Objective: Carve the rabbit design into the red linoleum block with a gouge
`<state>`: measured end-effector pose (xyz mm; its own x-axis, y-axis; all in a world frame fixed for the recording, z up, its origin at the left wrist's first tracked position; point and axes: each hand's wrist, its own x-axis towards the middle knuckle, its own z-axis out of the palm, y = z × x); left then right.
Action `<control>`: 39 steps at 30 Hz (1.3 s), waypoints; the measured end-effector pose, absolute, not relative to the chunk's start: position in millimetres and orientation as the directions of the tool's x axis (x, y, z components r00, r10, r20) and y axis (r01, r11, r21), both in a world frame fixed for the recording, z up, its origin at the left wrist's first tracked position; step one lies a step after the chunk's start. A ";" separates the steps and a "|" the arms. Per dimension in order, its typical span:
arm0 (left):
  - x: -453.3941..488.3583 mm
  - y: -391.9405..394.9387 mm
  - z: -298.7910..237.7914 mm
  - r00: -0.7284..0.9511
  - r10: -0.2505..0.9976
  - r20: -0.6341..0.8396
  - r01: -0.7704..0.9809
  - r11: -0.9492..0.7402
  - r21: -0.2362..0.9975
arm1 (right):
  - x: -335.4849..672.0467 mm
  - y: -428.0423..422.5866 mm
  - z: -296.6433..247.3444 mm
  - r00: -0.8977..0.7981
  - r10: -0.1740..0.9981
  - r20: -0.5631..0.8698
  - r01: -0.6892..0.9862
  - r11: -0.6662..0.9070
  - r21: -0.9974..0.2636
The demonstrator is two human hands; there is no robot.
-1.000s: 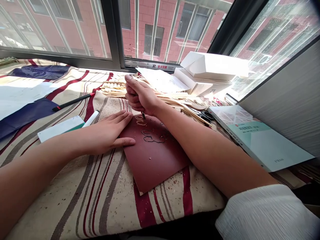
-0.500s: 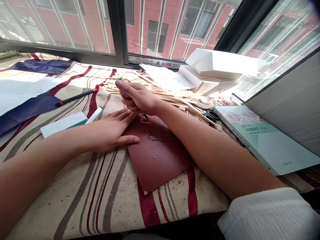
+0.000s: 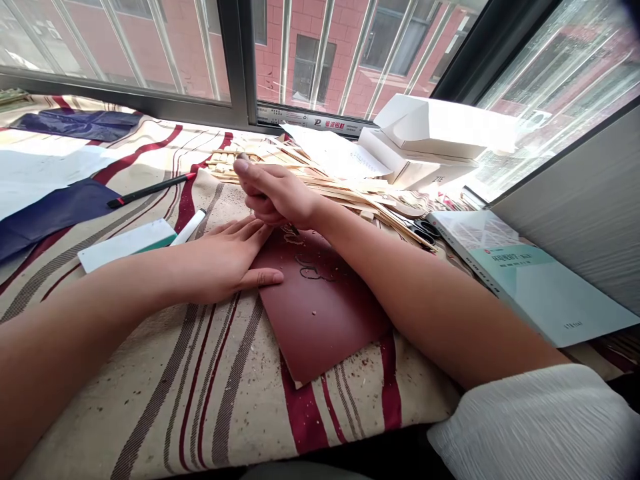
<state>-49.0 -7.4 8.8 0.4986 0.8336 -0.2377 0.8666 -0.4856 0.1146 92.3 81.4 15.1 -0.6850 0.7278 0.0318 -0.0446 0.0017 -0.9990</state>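
A dark red board (image 3: 330,327) lies on the striped cloth, with dark outlines and pale cut lines on its upper half. My left hand (image 3: 233,260) rests flat on its left edge, thumb stretched across the surface and fingers spread. Above the board's far part, my right hand (image 3: 277,193) is closed in a fist around a slim carving tool (image 3: 294,231). Only the tool's dark lower end below the fist and its top by the thumb show. The tip is partly hidden by the hand, so contact with the board is unclear. Small crumbs are scattered around.
Thin wooden strips (image 3: 350,190) are piled beyond the board, beside scissors (image 3: 425,230) and a white box (image 3: 430,130). A book (image 3: 545,273) lies right. At left are a marker (image 3: 189,227), a white-and-green block (image 3: 127,245) and a black-and-red pen (image 3: 153,192).
The view has shifted slightly. My right fist has tilted a little, and less of the tool's lower end shows. My left hand stays pressed on the board.
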 end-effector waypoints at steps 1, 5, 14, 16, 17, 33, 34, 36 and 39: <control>-48.8 -7.8 9.0 0.506 0.830 -0.233 0.862 -0.492 0.121 | 96.0 80.5 16.5 -0.765 0.644 0.024 -0.054 -0.028 -0.998; -50.5 -6.1 6.7 0.524 0.822 -0.223 0.851 -0.506 0.139 | 104.5 82.1 18.4 -0.894 0.448 0.010 -0.059 -0.097 -0.994; -50.6 -1.7 0.4 0.492 0.837 -0.240 0.871 -0.468 0.150 | 99.5 95.7 3.0 -0.550 0.834 -0.034 -0.139 -0.132 -0.982; -49.2 -3.2 2.2 0.476 0.840 -0.259 0.879 -0.460 0.126 | 102.7 91.9 6.8 -0.657 0.754 -0.002 -0.160 -0.142 -0.977; -48.6 -3.9 3.1 0.471 0.841 -0.265 0.882 -0.457 0.117 | 104.4 89.8 9.4 -0.722 0.692 0.017 -0.167 -0.150 -0.974; -52.6 3.3 2.9 0.536 0.844 -0.026 0.827 -0.518 0.218 | 124.6 88.4 28.9 -0.658 0.723 0.211 -0.231 0.073 -0.970; -50.2 3.9 5.7 0.512 0.856 0.068 0.812 -0.508 0.289 | 123.2 86.0 30.6 -0.654 0.709 0.266 -0.222 0.156 -0.962; -43.6 4.6 11.9 0.402 0.888 0.224 0.730 -0.458 0.507 | 118.4 80.9 31.6 -0.671 0.651 0.355 -0.178 0.323 -0.929; -33.3 6.9 17.1 0.244 0.931 0.272 0.423 -0.355 0.834 | 114.5 78.7 31.3 -0.702 0.566 0.432 -0.118 0.506 -0.854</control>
